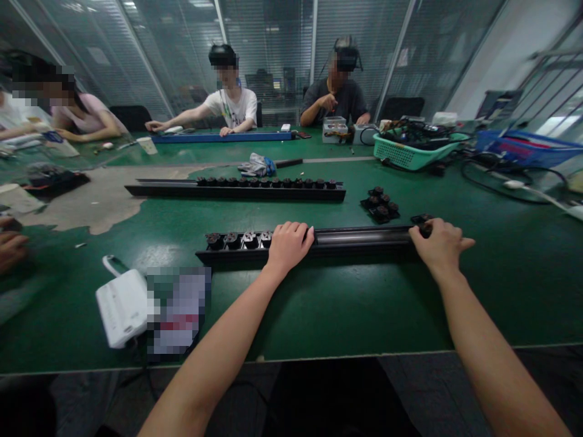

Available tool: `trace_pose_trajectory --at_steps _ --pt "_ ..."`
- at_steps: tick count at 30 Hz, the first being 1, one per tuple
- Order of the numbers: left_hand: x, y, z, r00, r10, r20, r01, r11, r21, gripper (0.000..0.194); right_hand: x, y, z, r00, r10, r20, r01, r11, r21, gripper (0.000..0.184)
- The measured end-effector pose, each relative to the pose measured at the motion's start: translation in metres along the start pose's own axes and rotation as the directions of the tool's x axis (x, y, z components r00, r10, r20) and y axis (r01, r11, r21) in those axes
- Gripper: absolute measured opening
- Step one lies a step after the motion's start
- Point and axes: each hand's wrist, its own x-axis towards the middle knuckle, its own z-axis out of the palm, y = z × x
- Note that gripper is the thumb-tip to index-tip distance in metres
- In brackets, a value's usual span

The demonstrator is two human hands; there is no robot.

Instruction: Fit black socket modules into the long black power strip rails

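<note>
A long black channel rail (364, 237) lies across the table in front of me. Several round black parts on square bases (232, 240) stand in a row in its left half. Over the end of that row lies my left hand (289, 246), its fingers bent together and gripping the rail; what is under the palm is hidden. At the rail's right end my right hand (441, 243) is closed, thumb and fingers pinching a black square part (422, 218), mostly covered by the fingers. Just beyond it sits a small cluster of similar black parts (381, 205).
Farther back lies a second black rail (237, 193) filled with such parts, with a grey-blue glove (257, 165) behind it. A white device (122, 308) stands front left. At the back right are a green basket (403, 153) and cables. Several people sit around the table.
</note>
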Motion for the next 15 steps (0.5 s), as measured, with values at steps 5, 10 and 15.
trace_pose_trajectory --at_steps 5,10,15 --pt "0.0004 0.0010 -0.0011 1.000 0.001 0.002 -0.001 1.000 0.009 0.036 0.0009 0.0014 0.0006 1.000 -0.001 0.002 0.001 1.000 -0.005 0.053" --pt "-0.0002 0.0005 -0.0006 1.000 -0.001 -0.003 0.001 1.000 -0.002 0.036 0.0012 0.0018 0.0004 1.000 0.000 -0.002 0.000 1.000 -0.007 0.052" --pt "-0.0003 -0.0003 0.0001 1.000 -0.002 -0.004 0.002 1.000 -0.011 0.037 0.0001 0.0015 0.0004 1.000 -0.001 -0.012 0.000 1.000 -0.014 0.053"
